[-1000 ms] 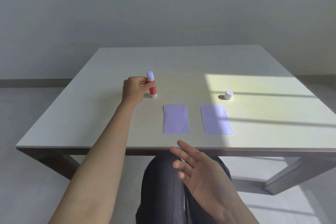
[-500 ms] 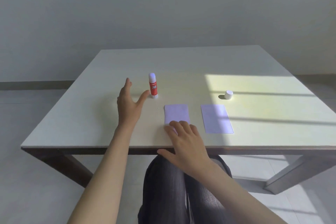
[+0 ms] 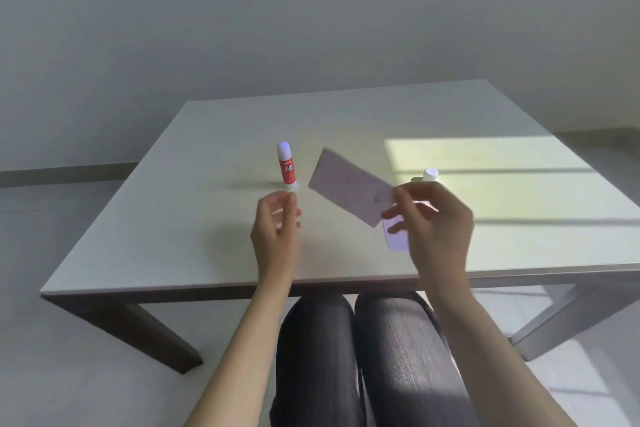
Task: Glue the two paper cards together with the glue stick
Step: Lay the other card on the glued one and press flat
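A red glue stick (image 3: 287,166) stands upright and uncapped on the table (image 3: 173,218), its pale glue tip on top. My left hand (image 3: 277,236) hovers just in front of it, fingers loosely curled, holding nothing. My right hand (image 3: 433,225) pinches one pale lilac card (image 3: 349,191) by its right end and holds it tilted above the table. The second lilac card (image 3: 396,239) lies flat on the table, mostly hidden behind my right hand.
The glue stick's white cap (image 3: 430,174) sits on the table beyond my right hand, at the edge of a sunlit patch. The table's front edge runs just above my knees (image 3: 363,340).
My left hand let go of the glue stick and drew back. My right hand came up from my lap, reached the left card and lifted it off the table, turning it.
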Action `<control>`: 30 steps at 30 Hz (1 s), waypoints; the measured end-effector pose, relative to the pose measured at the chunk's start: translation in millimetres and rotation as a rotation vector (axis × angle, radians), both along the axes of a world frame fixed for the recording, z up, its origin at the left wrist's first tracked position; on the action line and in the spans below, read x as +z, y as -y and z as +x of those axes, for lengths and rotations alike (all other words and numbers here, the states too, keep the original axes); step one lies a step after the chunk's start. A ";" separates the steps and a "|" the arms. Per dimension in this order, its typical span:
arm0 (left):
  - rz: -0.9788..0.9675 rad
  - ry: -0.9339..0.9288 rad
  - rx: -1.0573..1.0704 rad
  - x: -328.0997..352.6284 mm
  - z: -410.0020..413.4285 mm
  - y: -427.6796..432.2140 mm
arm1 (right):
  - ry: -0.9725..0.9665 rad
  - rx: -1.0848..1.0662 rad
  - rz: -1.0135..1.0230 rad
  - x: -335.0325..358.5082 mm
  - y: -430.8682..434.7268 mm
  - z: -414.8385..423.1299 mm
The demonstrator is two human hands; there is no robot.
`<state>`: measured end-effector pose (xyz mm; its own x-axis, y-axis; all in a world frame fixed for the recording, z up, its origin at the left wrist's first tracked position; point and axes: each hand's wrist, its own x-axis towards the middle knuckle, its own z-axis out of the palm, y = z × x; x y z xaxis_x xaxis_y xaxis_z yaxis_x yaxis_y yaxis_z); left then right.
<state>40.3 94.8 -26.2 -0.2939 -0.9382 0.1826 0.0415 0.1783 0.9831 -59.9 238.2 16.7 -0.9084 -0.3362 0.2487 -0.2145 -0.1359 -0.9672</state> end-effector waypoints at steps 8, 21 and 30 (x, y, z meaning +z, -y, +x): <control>0.452 -0.298 -0.264 2.5 -29.5 -50.1 | 0.589 0.085 -0.317 -13.5 -19.2 -0.1; 0.246 -0.018 -0.294 22.2 -47.1 -40.8 | 0.342 0.172 0.072 -9.4 -29.4 -44.6; 0.068 0.300 -0.307 2.7 -74.2 -49.5 | -0.045 -0.076 0.552 -43.3 -38.0 -72.1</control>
<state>-34.0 144.3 -23.6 -0.5922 -0.8057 -0.0132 -0.2072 0.1365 0.9687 -131.9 276.3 -26.5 -0.9278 -0.3611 0.0937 -0.2467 0.4054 -0.8802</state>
